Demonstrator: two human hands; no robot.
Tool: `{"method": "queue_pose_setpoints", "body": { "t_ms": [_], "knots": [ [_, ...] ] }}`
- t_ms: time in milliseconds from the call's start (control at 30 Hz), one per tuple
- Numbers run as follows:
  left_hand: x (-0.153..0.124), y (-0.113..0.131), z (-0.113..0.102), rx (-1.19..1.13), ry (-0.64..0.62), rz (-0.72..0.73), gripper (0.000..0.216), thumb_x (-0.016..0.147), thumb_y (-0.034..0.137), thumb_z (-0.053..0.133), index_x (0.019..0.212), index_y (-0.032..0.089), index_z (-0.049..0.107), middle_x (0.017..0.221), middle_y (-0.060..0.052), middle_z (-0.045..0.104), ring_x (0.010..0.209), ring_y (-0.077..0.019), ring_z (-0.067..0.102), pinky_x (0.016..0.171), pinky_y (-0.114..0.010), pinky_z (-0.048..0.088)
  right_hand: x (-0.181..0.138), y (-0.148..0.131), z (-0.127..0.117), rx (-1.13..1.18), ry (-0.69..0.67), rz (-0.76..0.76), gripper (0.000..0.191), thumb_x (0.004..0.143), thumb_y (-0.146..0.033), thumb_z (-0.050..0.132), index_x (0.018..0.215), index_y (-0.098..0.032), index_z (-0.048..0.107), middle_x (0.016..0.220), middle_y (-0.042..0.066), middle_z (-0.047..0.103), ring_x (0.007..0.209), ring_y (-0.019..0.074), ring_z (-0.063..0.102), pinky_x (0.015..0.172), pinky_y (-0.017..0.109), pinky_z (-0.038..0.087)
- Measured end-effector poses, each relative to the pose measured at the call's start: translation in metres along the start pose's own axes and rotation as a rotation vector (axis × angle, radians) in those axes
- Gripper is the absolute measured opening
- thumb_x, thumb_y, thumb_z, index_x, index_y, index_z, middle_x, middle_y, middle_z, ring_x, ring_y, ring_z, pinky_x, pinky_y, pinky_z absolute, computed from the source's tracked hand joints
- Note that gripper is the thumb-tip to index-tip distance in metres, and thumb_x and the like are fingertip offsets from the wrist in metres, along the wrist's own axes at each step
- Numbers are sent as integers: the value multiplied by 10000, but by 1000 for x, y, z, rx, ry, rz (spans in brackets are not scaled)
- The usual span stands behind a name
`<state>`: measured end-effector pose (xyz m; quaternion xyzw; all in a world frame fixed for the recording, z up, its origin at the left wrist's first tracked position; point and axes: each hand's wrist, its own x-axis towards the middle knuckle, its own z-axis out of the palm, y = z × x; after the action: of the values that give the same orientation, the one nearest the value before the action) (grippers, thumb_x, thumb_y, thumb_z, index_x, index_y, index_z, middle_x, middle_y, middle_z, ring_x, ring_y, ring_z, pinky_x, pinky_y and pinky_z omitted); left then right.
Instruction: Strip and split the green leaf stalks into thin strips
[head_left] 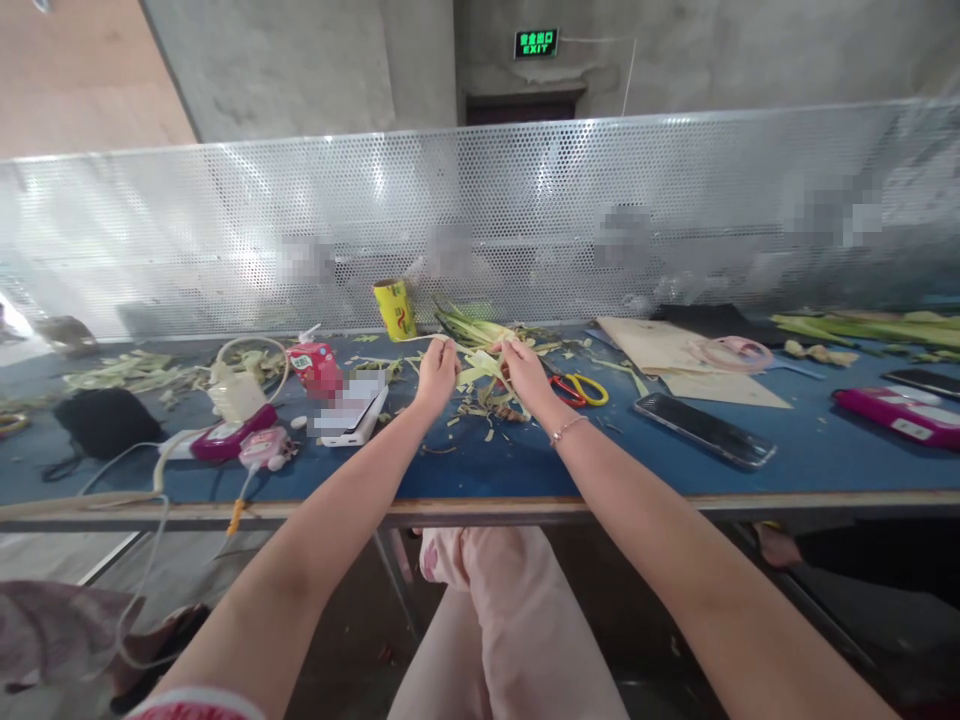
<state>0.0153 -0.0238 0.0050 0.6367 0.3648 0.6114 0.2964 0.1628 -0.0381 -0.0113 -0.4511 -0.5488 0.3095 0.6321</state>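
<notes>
Over the middle of the blue table [480, 480], my left hand [440, 372] is closed in a pinch on a pale green leaf strip [478, 366]. My right hand [523, 370] pinches the same leaf material a short way to the right, and the strip spans the gap between them. A thin pale end sticks out leftward past my left hand. Behind both hands lies a bundle of long green stalks [476, 325]. Leaf scraps [491, 405] are strewn under the hands. Scissors with red and yellow handles [589, 390] rest just right of my right hand.
A yellow can [394, 310] stands behind my left hand. To the left are a white power bank [356, 425], a red carton [315, 368] and a black pouch [109, 425]. A phone [705, 430] and brown paper [660, 355] lie right. A perforated metal screen [480, 220] borders the back.
</notes>
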Motion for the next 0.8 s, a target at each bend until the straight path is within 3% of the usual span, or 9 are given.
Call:
{"method": "queue_pose_setpoints", "body": {
  "t_ms": [100, 233, 333, 467, 600, 800],
  "knots": [
    [-1, -3, 1, 49, 7, 53, 280, 909, 297, 433, 653, 216, 351, 477, 66, 388, 455, -80, 369, 521, -219, 312, -3, 3, 5, -52, 0, -23, 318, 885, -499, 416, 800, -228, 558, 491, -56, 443, 414, 132, 455, 500, 292, 401],
    [-4, -5, 6, 37, 35, 1, 289, 882, 389, 492, 664, 215, 415, 469, 58, 413, 470, -95, 413, 533, -229, 332, -6, 6, 9, -277, 47, -259, 307, 911, -446, 390, 752, -231, 540, 488, -43, 428, 468, 145, 455, 568, 296, 383],
    [-10, -3, 13, -8, -12, -58, 354, 861, 472, 507, 634, 206, 456, 460, 43, 430, 457, -100, 429, 508, -234, 339, -7, 4, 9, -356, 100, -359, 325, 934, -419, 350, 732, -231, 522, 569, -11, 489, 551, 162, 479, 621, 303, 379],
    [-18, 6, 20, -7, -139, -115, 379, 867, 464, 503, 599, 203, 443, 433, 47, 415, 390, -92, 415, 455, -234, 337, -8, 2, 9, -348, 137, -381, 320, 938, -424, 351, 746, -238, 526, 603, 5, 516, 594, 176, 493, 650, 306, 376],
    [-21, 15, 22, 15, -115, -252, 359, 901, 434, 460, 622, 208, 458, 411, 60, 375, 333, -95, 369, 416, -240, 288, -11, 0, 13, -327, 120, -380, 332, 931, -442, 365, 748, -229, 542, 613, 9, 525, 581, 167, 486, 644, 307, 365],
    [-21, 11, 20, 51, -38, -108, 418, 886, 459, 498, 565, 204, 418, 468, 22, 412, 478, -116, 432, 505, -246, 342, -15, -6, 15, -267, 154, -369, 340, 935, -447, 350, 783, -220, 552, 613, 7, 533, 582, 160, 489, 635, 301, 361]
  ]
}}
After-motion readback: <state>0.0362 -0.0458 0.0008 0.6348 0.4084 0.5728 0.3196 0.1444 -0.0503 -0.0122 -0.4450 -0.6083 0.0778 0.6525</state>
